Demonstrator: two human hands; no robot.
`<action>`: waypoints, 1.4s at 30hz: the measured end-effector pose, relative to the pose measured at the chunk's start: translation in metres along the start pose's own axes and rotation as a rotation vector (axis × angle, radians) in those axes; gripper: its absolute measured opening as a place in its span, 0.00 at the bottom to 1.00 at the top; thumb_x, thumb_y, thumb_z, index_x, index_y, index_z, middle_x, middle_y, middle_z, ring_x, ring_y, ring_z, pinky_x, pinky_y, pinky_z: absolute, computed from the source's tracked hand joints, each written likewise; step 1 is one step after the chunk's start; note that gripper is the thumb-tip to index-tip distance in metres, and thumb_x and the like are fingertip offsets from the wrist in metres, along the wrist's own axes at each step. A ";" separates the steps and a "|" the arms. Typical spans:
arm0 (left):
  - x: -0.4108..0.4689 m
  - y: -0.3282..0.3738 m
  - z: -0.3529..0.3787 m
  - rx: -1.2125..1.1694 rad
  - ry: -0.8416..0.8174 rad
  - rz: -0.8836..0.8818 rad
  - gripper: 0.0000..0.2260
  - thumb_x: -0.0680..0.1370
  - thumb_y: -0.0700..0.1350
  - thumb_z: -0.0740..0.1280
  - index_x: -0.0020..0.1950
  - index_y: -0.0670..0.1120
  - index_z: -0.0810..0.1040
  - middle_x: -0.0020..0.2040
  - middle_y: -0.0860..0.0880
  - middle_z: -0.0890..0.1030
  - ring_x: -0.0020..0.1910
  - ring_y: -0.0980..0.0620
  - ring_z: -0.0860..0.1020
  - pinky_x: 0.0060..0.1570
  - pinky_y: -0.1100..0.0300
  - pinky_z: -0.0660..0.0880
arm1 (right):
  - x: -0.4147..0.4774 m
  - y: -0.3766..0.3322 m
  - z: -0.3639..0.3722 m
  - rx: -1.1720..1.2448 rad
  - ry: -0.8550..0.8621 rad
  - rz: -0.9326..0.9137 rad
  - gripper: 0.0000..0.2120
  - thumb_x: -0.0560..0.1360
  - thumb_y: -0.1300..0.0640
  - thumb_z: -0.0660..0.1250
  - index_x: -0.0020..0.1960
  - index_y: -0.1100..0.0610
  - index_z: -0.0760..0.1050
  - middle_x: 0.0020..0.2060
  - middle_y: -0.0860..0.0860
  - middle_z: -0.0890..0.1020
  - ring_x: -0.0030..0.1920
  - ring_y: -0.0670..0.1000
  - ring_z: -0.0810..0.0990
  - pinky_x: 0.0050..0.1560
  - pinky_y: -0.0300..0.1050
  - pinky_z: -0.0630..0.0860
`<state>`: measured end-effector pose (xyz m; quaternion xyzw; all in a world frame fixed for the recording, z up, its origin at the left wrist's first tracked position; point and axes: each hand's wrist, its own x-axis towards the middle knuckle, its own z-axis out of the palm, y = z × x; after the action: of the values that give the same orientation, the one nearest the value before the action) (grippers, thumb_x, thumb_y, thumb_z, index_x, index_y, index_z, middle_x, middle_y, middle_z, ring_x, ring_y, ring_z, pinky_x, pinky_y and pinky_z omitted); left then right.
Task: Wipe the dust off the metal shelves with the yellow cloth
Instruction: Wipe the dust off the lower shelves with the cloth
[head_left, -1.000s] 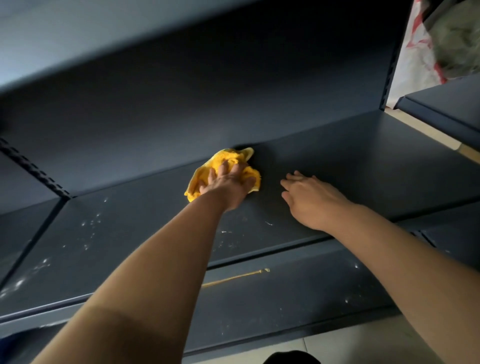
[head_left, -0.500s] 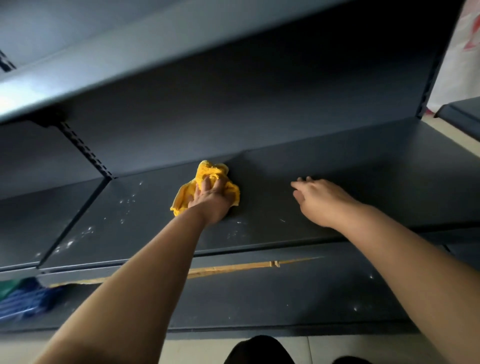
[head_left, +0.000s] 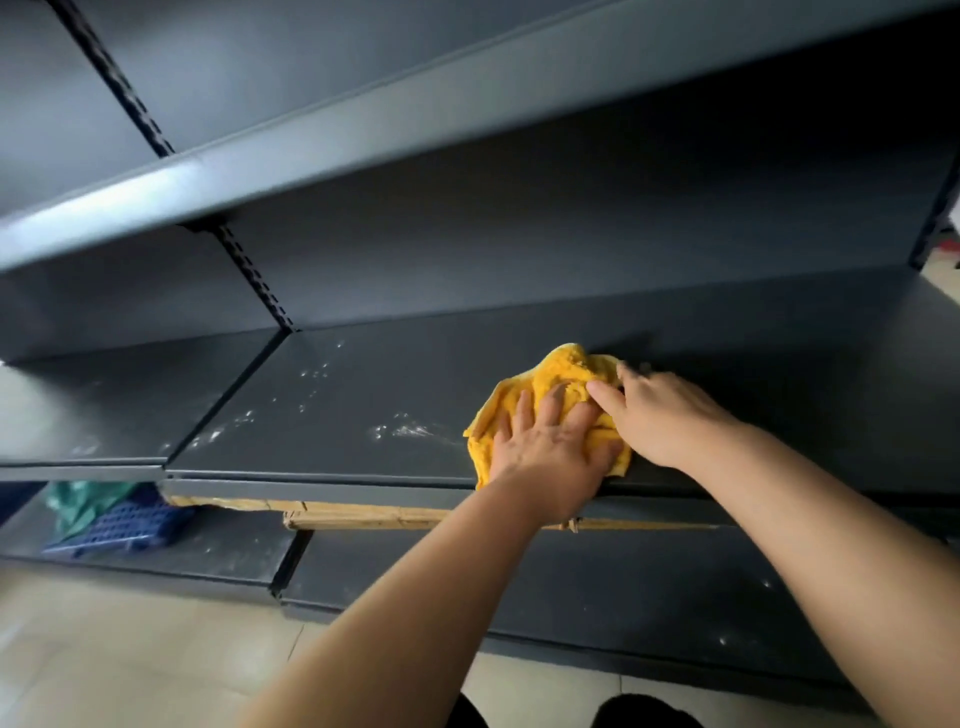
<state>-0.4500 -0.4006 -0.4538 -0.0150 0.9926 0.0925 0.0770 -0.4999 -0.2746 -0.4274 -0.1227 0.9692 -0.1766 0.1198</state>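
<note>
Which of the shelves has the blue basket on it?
The lowest dark grey metal shelf, at the left, holds the blue plastic basket. The middle shelf carries the yellow cloth instead.

Middle shelf (head_left: 363, 415): bare run from centre to left edge of frame, roofed by the upper shelf (head_left: 363, 150), closed behind by the back panel (head_left: 519, 249). Yellow cloth (head_left: 556, 379), left hand (head_left: 545, 447) and right hand (head_left: 660, 415) block centre right. Blue crate (head_left: 124, 522) obstructs the bottom shelf (head_left: 234, 551), lower left.

Lighting: dim, light entering from the left. Glare: pale streak on upper shelf (head_left: 171, 182) front lip. Shadow: heavy beneath it, back panel (head_left: 675, 218) near black. Edges: wide-angle bowing. Blur: right hand (head_left: 660, 415) fingertips smeared; overall soft.
</note>
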 end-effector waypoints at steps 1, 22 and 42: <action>-0.004 -0.010 -0.001 0.016 0.009 -0.043 0.25 0.80 0.65 0.49 0.76 0.62 0.51 0.80 0.52 0.46 0.78 0.41 0.41 0.74 0.39 0.41 | 0.000 -0.002 0.002 -0.044 -0.018 -0.001 0.32 0.80 0.38 0.42 0.76 0.58 0.56 0.73 0.62 0.64 0.71 0.62 0.65 0.68 0.57 0.65; -0.024 -0.186 -0.032 -0.061 0.050 -0.398 0.26 0.79 0.66 0.50 0.76 0.64 0.50 0.80 0.52 0.40 0.78 0.42 0.41 0.74 0.40 0.46 | 0.026 -0.116 0.053 -0.105 -0.113 -0.398 0.24 0.84 0.48 0.46 0.76 0.57 0.58 0.78 0.52 0.55 0.78 0.52 0.48 0.75 0.54 0.49; 0.083 -0.242 -0.053 -0.045 0.085 -0.346 0.27 0.80 0.65 0.49 0.77 0.59 0.51 0.79 0.49 0.47 0.78 0.38 0.43 0.71 0.34 0.47 | 0.093 -0.176 0.072 -0.156 -0.078 -0.355 0.25 0.83 0.46 0.48 0.76 0.56 0.58 0.78 0.51 0.54 0.78 0.50 0.46 0.76 0.55 0.49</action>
<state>-0.5293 -0.6491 -0.4589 -0.1913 0.9753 0.0993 0.0492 -0.5335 -0.4831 -0.4448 -0.3072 0.9378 -0.1143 0.1142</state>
